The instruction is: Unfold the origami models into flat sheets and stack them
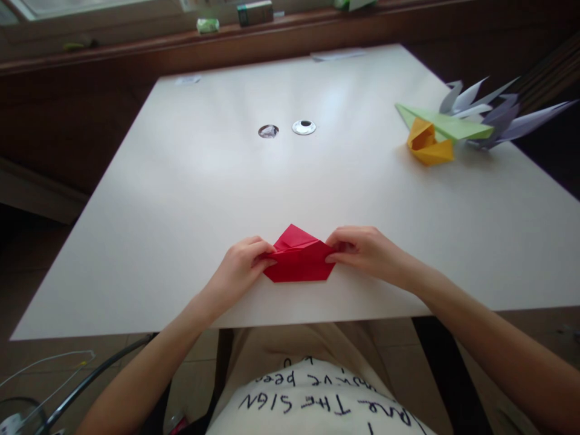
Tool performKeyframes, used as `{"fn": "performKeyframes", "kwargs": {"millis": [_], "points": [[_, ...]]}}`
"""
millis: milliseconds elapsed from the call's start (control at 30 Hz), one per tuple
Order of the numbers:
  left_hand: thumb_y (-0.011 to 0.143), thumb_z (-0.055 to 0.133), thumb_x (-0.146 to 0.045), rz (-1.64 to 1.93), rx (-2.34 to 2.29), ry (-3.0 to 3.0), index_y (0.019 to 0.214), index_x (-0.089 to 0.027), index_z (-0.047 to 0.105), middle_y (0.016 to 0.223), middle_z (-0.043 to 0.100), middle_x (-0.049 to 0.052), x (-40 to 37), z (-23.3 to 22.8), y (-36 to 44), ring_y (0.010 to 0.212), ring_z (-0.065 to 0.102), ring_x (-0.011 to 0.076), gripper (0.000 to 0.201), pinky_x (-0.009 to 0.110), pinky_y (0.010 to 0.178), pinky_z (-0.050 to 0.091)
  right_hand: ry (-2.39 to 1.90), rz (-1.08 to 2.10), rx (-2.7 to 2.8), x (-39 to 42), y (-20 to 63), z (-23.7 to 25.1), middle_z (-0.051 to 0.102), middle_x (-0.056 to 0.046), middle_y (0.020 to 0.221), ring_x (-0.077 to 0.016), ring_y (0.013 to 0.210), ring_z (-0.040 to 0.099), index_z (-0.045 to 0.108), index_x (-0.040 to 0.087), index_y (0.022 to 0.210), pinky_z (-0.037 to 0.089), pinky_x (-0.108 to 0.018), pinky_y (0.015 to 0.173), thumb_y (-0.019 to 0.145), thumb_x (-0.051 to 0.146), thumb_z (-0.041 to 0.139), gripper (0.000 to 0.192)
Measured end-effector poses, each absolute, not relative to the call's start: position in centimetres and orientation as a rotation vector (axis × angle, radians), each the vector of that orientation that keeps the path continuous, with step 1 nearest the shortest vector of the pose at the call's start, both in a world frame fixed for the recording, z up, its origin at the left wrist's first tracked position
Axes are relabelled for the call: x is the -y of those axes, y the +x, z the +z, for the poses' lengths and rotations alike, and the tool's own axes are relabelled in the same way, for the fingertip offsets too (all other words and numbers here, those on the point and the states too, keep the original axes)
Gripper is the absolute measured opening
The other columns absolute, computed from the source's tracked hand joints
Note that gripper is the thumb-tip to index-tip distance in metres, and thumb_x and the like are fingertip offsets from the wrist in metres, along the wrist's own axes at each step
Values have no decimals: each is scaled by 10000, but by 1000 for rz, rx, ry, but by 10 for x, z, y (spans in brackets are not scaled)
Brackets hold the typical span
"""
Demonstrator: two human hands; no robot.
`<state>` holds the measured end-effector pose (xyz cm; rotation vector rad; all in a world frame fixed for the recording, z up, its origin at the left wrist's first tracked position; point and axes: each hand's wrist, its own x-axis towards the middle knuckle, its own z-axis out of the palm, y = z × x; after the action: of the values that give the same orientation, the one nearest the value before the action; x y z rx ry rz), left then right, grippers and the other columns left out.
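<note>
A red sheet of origami paper (299, 264), partly folded, is at the near side of the white table. Its top rises to a point, and its lower edge runs straight between two slanted corners. My left hand (248, 258) pinches the left end between thumb and fingers. At the right end, my right hand (356, 248) grips the paper the same way. A slightly raised flap lies across the middle of the paper, between both hands.
On the white table (190, 199), a yellow folded piece (428, 145), a light green paper plane (446, 125) and grey-purple folded papers (507, 124) stand at the back right. Two round holes, one with a metal rim (296, 128), lie mid-table. Small boxes (256, 13) sit on the sill.
</note>
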<state>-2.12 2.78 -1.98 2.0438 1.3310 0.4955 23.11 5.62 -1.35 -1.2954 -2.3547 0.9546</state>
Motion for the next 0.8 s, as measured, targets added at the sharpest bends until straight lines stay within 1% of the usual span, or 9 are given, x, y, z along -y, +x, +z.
{"fn": "performKeyframes", "kwargs": {"millis": [100, 200, 267, 367, 467, 533, 700, 733, 800], "points": [[805, 518, -118, 574, -1430, 2128, 803, -194, 614, 841, 597, 26, -28, -20, -21, 779, 564, 158, 121, 272, 692, 453, -1361, 903, 2396, -54, 229, -13, 579, 18, 636, -124, 582, 531, 561, 193, 696, 394, -234, 534, 736, 190, 624, 75], [820, 516, -138, 827, -1663, 2232, 958, -185, 588, 876, 563, 46, -19, -18, -15, 806, 546, 166, 163, 296, 730, 451, -1525, 789, 2213, -38, 218, -18, 612, 13, 665, -142, 571, 566, 501, 197, 836, 416, -250, 528, 727, 190, 623, 163], [840, 502, -163, 882, -1586, 2240, 1034, -183, 546, 837, 561, 33, -11, -17, -9, 747, 546, 143, 200, 273, 702, 462, -1582, 729, 2013, -22, 208, -21, 640, -22, 722, -167, 607, 603, 457, 194, 865, 453, -274, 540, 749, 219, 604, 189], [848, 518, -279, 694, -1348, 2308, 1127, -180, 498, 993, 584, 71, 0, -17, -2, 901, 552, 173, 297, 296, 781, 472, -1403, 1058, 1956, 2, 198, -18, 666, -51, 840, -166, 722, 648, 447, 201, 913, 517, -282, 619, 820, 265, 539, 146], [823, 533, -395, 520, -1309, 2426, 1199, -181, 474, 1178, 531, 108, 6, -19, 2, 1074, 490, 237, 436, 376, 878, 446, -1150, 1407, 2074, 15, 197, -4, 661, -45, 945, -135, 849, 642, 478, 200, 960, 527, -266, 755, 843, 238, 518, 129], [824, 519, -423, 466, -1332, 2499, 1202, -192, 486, 1216, 518, 107, 7, -22, 4, 1102, 476, 257, 444, 409, 892, 437, -1071, 1444, 2194, 16, 202, 6, 654, -36, 990, -127, 898, 626, 514, 199, 970, 513, -258, 797, 838, 219, 533, 135], [828, 497, -470, 476, -1375, 2594, 1172, -163, 513, 1249, 533, 110, 6, -28, 4, 1123, 490, 261, 461, 405, 912, 437, -919, 1104, 2275, -4, 234, 20, 671, 5, 801, -101, 696, 621, 584, 207, 881, 518, -213, 651, 816, 188, 573, 68], [834, 496, -457, 501, -1386, 2609, 1152, -159, 524, 1235, 552, 106, 4, -29, 4, 1119, 501, 254, 437, 395, 912, 440, -891, 974, 2255, -12, 242, 19, 671, 6, 781, -111, 693, 625, 586, 212, 861, 523, -220, 640, 791, 171, 602, 83], [853, 493, -409, 559, -1396, 2641, 1096, -159, 553, 1190, 597, 88, 2, -32, 3, 1103, 529, 233, 354, 373, 901, 451, -872, 737, 2250, -28, 257, 16, 677, -11, 845, -148, 801, 637, 589, 232, 898, 534, -268, 720, 762, 139, 628, 169]]}}
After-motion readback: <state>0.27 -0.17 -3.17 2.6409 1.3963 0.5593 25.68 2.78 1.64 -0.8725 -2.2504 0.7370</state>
